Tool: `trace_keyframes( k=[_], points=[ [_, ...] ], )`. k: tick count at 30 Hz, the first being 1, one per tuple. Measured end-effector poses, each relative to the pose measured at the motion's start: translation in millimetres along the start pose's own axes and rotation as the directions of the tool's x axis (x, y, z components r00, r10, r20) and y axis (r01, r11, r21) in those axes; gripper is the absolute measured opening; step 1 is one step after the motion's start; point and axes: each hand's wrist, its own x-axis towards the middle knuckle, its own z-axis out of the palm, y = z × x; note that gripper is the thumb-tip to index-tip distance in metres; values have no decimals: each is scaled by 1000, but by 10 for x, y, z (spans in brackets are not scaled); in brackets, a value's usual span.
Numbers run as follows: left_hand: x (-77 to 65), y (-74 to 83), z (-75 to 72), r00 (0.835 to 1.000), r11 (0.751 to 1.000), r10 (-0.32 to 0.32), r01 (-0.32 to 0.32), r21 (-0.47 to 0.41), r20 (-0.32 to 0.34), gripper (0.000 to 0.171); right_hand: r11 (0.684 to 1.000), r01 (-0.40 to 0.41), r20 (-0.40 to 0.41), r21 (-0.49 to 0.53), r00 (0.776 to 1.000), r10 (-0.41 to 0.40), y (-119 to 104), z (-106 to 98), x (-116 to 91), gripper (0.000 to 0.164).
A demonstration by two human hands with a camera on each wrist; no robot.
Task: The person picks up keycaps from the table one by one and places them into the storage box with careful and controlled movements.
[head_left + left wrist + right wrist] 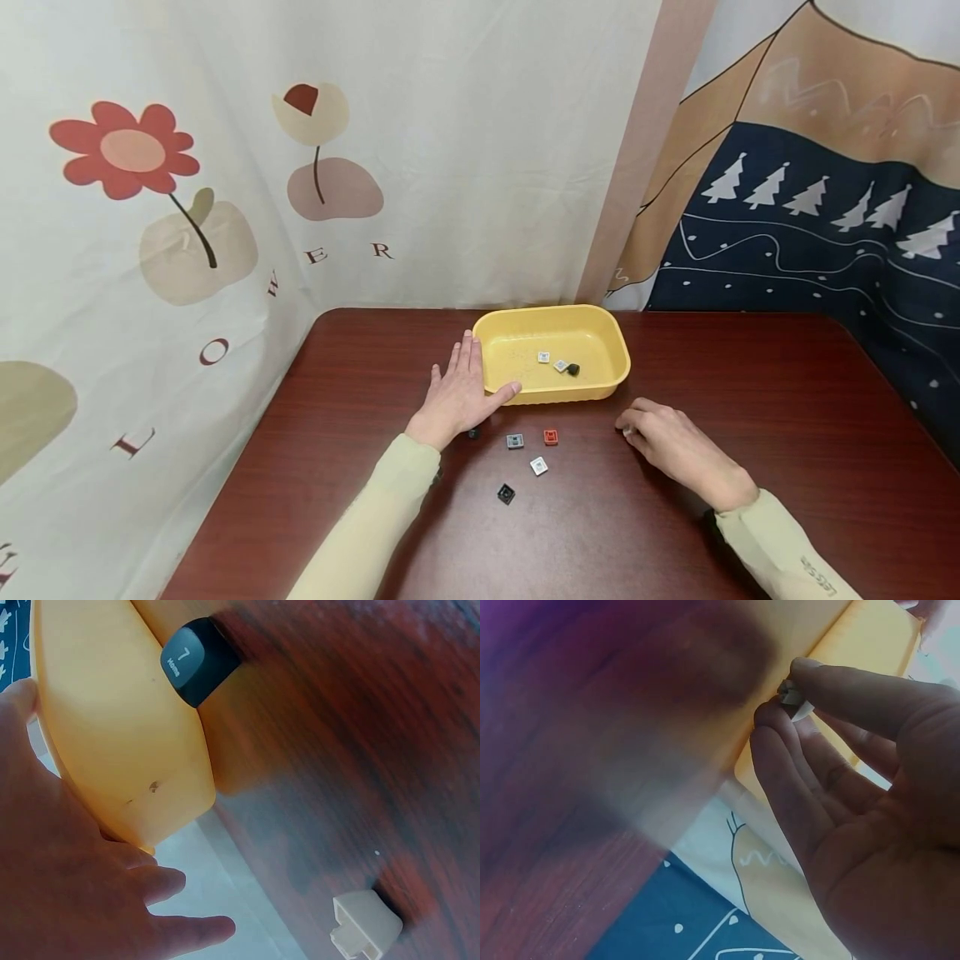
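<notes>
A yellow plastic basin [551, 397] sits on the table. My left hand [461, 396] rests against its left end, fingers straight along the outside and thumb over the near rim. Right of the basin, my right hand [671, 437] pinches a small pale keycap [802, 712] between thumb and fingertips, low over the table. Inside the basin lie a white keycap [543, 357], another white keycap [560, 366] and a black keycap [573, 369]. In the left wrist view, a black keycap [196, 664] marked 7 and Home stands near the basin's wall.
In front of the basin, a grey keycap [514, 442], a red keycap [551, 437], a white keycap [539, 466] and a black keycap [506, 494] lie on the dark red table [750, 367]. Printed curtains [465, 150] hang behind the table and along its left side.
</notes>
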Motion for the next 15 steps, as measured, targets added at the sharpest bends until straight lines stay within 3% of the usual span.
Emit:
trace_keyframes(
  k=[15],
  points=[
    [-5,-2,-1,1000,1000,-2,2,-4,0,115,999,-33,-49,17,998,34,-110,-140,38,20]
  ],
)
